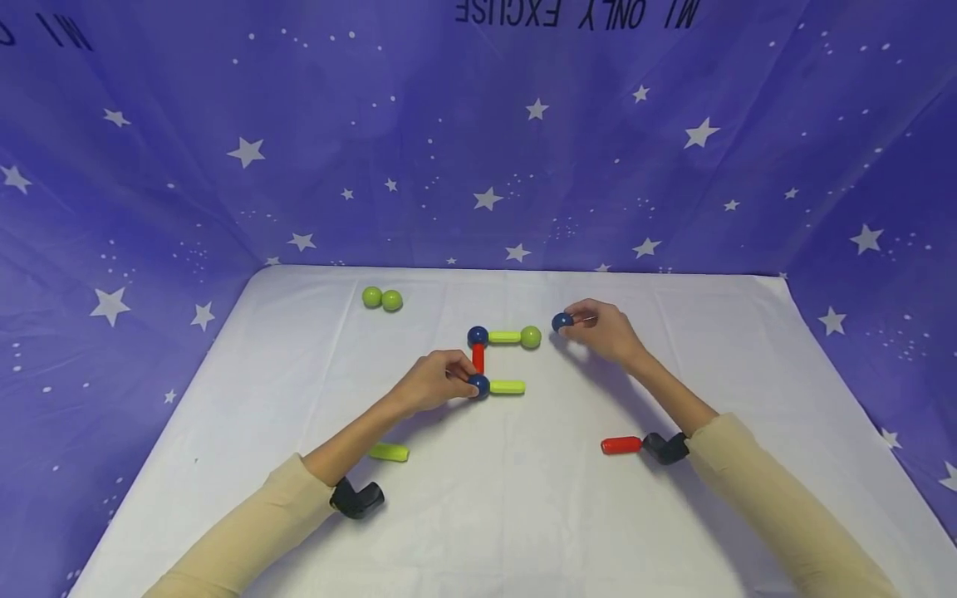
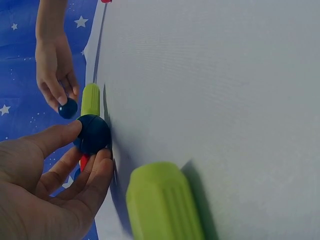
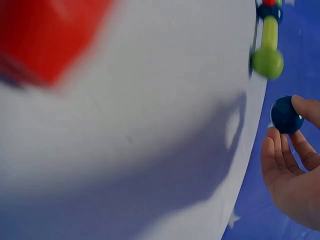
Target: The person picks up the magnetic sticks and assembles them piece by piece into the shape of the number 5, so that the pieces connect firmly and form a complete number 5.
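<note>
at the centre of the white table (image 1: 508,515), we find the left hand (image 1: 434,381) gripping a navy ball (image 1: 480,386), joined to a red rod (image 1: 478,359) and a lime rod (image 1: 508,387). to the right, the right hand (image 1: 609,332) pinches a second navy ball (image 1: 561,322), apart from the nearby green ball (image 1: 531,336). we note that the wrist views show it raised off the surface, less plain from the head; the left wrist view also reveals ribbing on a closer rod (image 2: 162,202). we record both balls held as round, dark and smooth.
</note>
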Demonstrator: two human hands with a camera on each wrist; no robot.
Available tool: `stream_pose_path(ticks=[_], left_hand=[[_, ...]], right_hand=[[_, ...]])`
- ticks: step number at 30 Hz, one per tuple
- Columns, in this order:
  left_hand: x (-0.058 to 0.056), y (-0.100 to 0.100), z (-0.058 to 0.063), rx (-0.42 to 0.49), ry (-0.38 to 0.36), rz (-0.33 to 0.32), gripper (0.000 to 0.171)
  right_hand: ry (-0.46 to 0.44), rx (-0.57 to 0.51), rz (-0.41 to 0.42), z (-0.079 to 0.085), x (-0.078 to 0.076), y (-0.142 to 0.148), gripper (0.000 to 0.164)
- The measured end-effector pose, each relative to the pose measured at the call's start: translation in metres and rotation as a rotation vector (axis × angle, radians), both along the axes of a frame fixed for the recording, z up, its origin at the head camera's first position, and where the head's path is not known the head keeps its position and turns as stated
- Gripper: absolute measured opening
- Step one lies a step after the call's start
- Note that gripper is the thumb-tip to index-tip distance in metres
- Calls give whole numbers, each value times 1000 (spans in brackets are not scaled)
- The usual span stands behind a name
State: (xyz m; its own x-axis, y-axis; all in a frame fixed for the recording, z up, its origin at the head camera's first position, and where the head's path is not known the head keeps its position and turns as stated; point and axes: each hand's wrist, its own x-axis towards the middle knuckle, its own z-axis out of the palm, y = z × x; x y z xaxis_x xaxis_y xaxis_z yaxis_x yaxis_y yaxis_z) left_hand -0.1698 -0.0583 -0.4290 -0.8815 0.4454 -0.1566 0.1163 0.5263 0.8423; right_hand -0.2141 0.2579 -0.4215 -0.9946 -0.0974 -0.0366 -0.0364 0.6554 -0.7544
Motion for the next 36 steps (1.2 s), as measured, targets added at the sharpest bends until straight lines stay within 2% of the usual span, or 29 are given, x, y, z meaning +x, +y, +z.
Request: stream_pose_path(ticks=[7, 15, 27, 31, 36], left_hand=[[0, 0, -1, 1, -5, 7, 17], [0, 0, -1, -3, -4, 9, 17], [0, -1, 0, -2, 6, 4, 17], [0, -1, 0, -1, 2, 7, 17], [1, -1, 1, -3, -4, 12, 17]], right_hand=[[6, -8, 110, 3, 32, -18, 34], [-61, -12, 237, -9, 51, -34, 31], [-89, -26, 237, -13, 61, -39, 39], [-90, -33, 226, -12, 68, -30, 43], [-115, 48, 254, -6, 83, -7, 32]])
